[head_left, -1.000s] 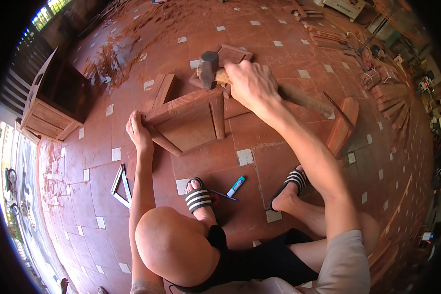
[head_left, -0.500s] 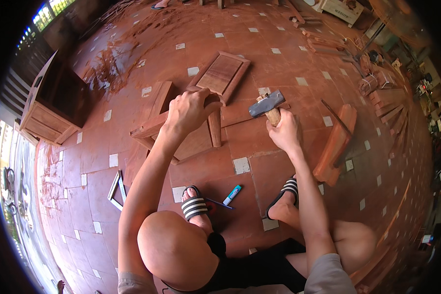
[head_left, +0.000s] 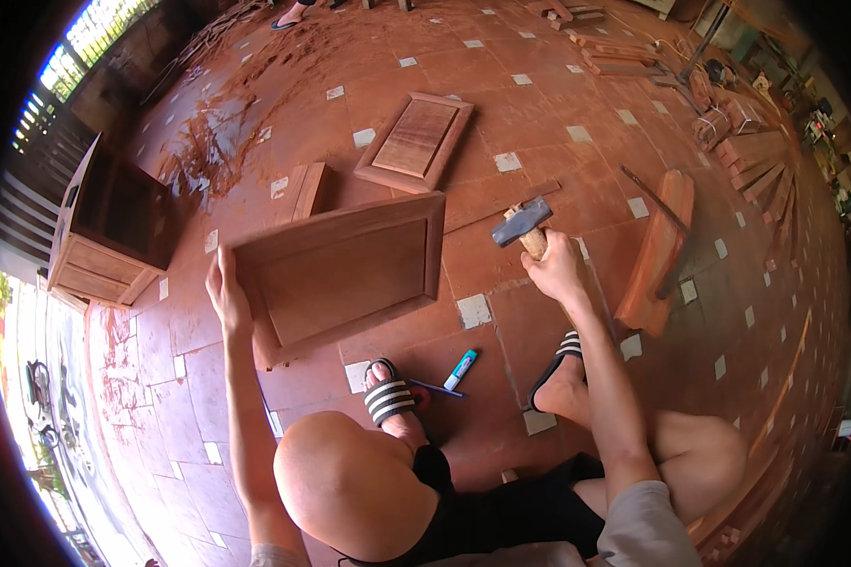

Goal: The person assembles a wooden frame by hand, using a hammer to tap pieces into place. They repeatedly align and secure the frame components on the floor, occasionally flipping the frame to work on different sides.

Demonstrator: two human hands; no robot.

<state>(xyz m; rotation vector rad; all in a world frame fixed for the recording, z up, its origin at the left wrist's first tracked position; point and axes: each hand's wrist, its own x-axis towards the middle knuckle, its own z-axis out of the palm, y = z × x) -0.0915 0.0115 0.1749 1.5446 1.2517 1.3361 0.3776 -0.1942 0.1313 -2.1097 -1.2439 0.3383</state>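
My left hand [head_left: 229, 291] is closed on the left edge of a framed wooden panel [head_left: 345, 283], fingers along its outer side. The reddish-brown panel is tilted up, its recessed face toward me. To the right, my right hand [head_left: 556, 272] grips a hammer [head_left: 522, 222] by its light wooden handle, close under the dark metal head. The hammer is held clear of the panel's right end. Beyond the held panel, a second framed panel [head_left: 416, 142] lies on the floor beside a wooden piece [head_left: 307, 193], partly hidden.
A wooden cabinet [head_left: 109, 250] stands at the left. A teal-and-white tube [head_left: 461, 369] and a blue pen-like stick [head_left: 437, 388] lie between my feet. At the right are a thick timber [head_left: 657, 260] with a dark bar across it and stacked wood pieces [head_left: 752, 170].
My left hand has moved from above the middle to the left edge of the panel, which is now turned up facing me. The hammer stays in my right hand, nearly in place.
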